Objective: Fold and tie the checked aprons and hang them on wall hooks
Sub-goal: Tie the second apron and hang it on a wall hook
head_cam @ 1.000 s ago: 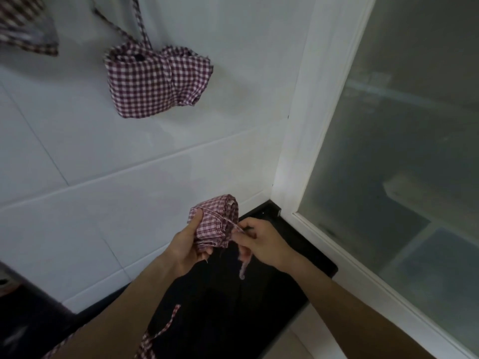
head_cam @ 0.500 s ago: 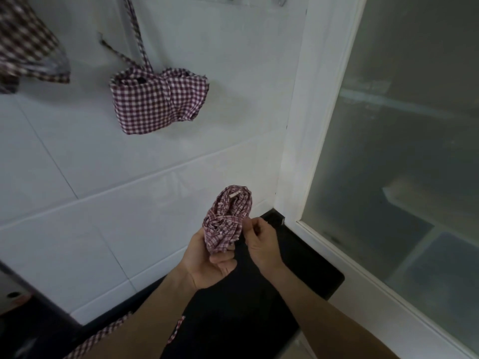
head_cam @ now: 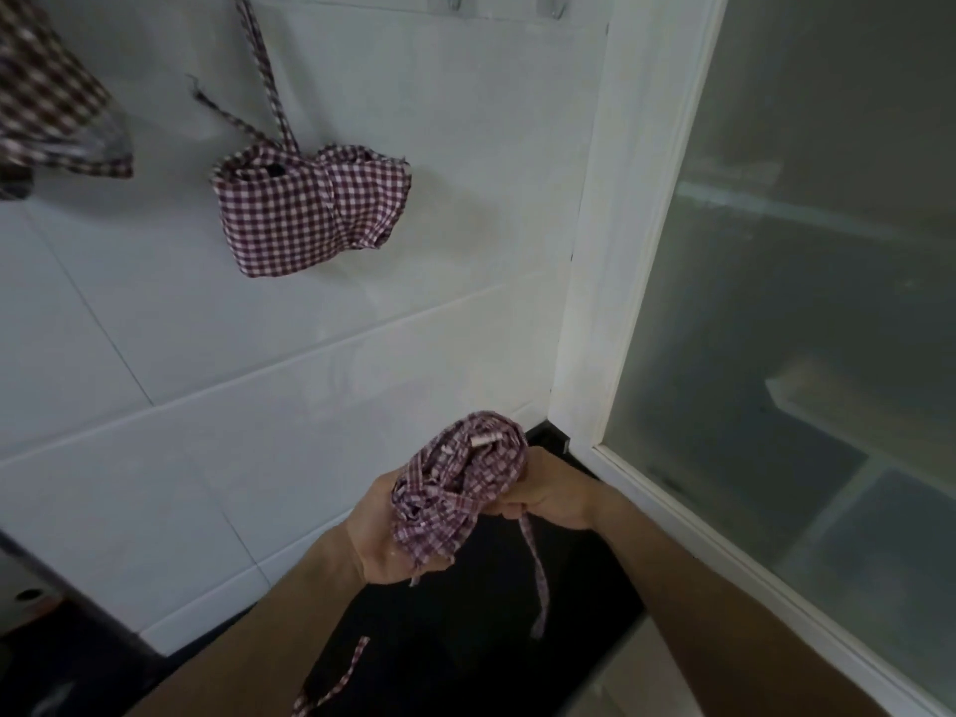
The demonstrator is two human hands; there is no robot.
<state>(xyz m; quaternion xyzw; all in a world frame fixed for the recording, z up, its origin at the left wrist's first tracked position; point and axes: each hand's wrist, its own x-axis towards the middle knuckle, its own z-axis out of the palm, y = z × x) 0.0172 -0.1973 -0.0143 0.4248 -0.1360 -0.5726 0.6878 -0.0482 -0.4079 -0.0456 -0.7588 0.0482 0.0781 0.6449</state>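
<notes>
A rolled-up red-and-white checked apron bundle (head_cam: 458, 483) sits between both hands in front of the tiled wall. My left hand (head_cam: 385, 540) cups it from below and the left. My right hand (head_cam: 551, 491) grips its right side, fingers curled round the cloth, and a thin strap (head_cam: 535, 571) dangles from that fist. Another strap end (head_cam: 336, 680) hangs lower down by my left forearm. A tied checked apron (head_cam: 310, 207) hangs by its strap on the wall above. Part of another checked apron (head_cam: 49, 106) hangs at the top left.
Two bare wall hooks (head_cam: 548, 5) show at the top edge, right of the hung apron's strap. A white door frame (head_cam: 621, 251) with frosted glass (head_cam: 802, 302) fills the right side. A black counter (head_cam: 465, 639) lies below my hands.
The bundle has tilted and sunk into my left palm. My right hand has closed round its right side, and a strap now hangs from it. The view has shifted slightly upward.
</notes>
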